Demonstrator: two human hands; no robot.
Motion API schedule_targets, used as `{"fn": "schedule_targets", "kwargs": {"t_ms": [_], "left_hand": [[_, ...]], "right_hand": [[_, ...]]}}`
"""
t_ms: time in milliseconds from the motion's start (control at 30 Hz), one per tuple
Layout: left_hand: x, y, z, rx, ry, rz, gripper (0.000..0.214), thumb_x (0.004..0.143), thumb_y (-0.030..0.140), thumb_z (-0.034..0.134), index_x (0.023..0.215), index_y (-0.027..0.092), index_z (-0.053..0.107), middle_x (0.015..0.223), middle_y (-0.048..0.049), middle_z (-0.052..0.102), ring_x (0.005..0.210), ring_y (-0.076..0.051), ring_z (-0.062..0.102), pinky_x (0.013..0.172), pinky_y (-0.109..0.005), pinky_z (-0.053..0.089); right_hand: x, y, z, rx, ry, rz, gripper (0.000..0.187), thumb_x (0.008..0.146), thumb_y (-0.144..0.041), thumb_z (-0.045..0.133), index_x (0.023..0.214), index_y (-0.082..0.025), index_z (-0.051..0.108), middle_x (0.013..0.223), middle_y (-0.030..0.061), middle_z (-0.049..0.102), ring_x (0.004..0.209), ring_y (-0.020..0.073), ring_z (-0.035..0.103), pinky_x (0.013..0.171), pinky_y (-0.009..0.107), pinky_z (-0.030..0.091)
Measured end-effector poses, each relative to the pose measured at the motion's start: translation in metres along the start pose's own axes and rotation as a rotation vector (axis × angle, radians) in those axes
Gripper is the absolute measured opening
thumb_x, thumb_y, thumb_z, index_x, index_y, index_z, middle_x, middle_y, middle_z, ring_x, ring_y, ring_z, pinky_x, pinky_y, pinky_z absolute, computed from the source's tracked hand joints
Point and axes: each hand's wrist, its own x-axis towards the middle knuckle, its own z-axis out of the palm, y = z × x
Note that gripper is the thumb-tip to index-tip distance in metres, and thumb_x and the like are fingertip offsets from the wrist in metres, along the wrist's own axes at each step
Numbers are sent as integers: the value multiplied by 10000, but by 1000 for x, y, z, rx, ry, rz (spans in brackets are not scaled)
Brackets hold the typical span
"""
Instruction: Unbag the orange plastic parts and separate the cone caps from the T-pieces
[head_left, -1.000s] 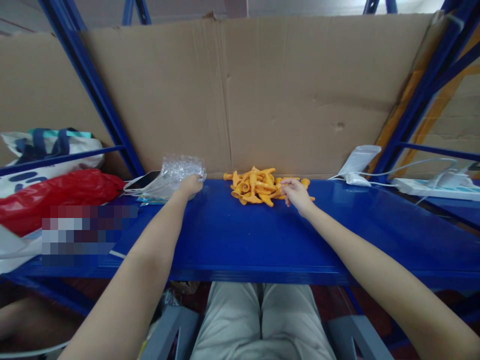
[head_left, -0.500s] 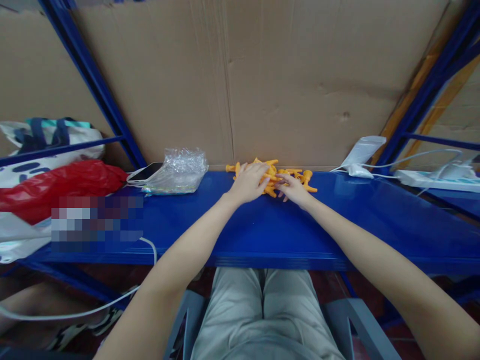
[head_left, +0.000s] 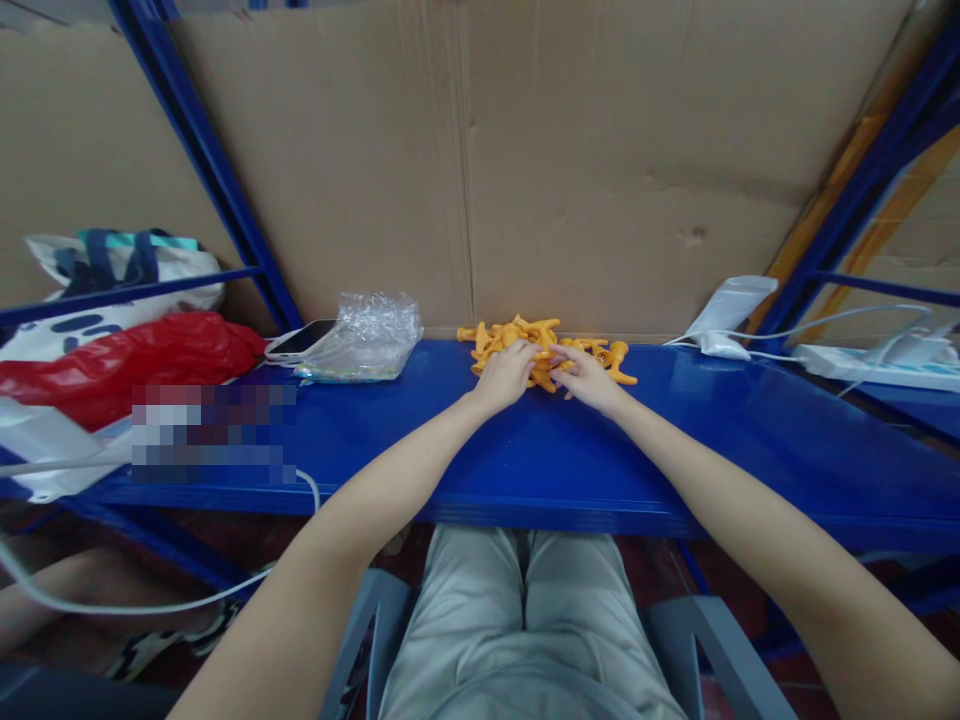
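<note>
A heap of yellow-orange plastic pieces (head_left: 534,330), with branching, knobbed shapes, lies at the back of the blue shelf (head_left: 555,470) against the cardboard. My left hand (head_left: 508,374) is at the front of the heap, its fingers curled round a yellow plastic piece (head_left: 544,356). Facing it from the right, my right hand (head_left: 586,378) has its bent fingers on the same piece. The fingertips nearly meet, and the piece's full shape is hidden by them. More yellow pieces (head_left: 616,358) show just beyond my right hand.
Left of the heap lie a clear plastic bag (head_left: 367,340) and a phone (head_left: 306,338). Farther left are a red plastic bag (head_left: 150,360) and a cloth tote (head_left: 135,265). A white power strip (head_left: 874,362) with cables lies at the right. Another person's leg (head_left: 60,600) shows at lower left.
My left hand has drawn back from over the heap toward me, and its fingers are more curled. More of the yellow pieces show. My right hand has hardly moved.
</note>
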Motion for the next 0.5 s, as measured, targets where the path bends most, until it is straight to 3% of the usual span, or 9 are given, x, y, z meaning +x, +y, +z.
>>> {"fn": "schedule_targets", "kwargs": {"t_ms": [167,333,433,500], "left_hand": [[3,-6,5,-63,97,-28,248,878,82,481,1041,166,647,1059,-93,682,1044,-242,638,975,-445,494],[6,-11,-7,-251,338,-135,203,920,146,464,1058,190,606,1045,-73,706,1008,-223,657,990,-443,473],[8,-12,-15,-467,463,-189,168,965,266,466,1104,223,548,1040,-54,692,902,-190,684,885,-372,526],[10,-11,-15,-617,481,-194,189,973,336,475,1128,234,509,1067,-57,676,857,-172,695,828,-335,546]], "right_hand": [[4,10,2,-64,22,-85,554,757,-223,632,1308,-206,580,1118,108,633,625,133,594,607,396,595],[5,8,4,-84,67,-96,596,754,-226,656,1336,-196,529,1166,132,637,767,199,643,838,515,556],[4,2,6,-39,94,-56,558,783,-314,674,1309,-203,525,1160,133,645,815,222,650,849,511,548],[3,-4,7,43,103,-12,513,816,-422,655,1271,-222,532,1127,119,656,825,224,662,790,463,567]]}}
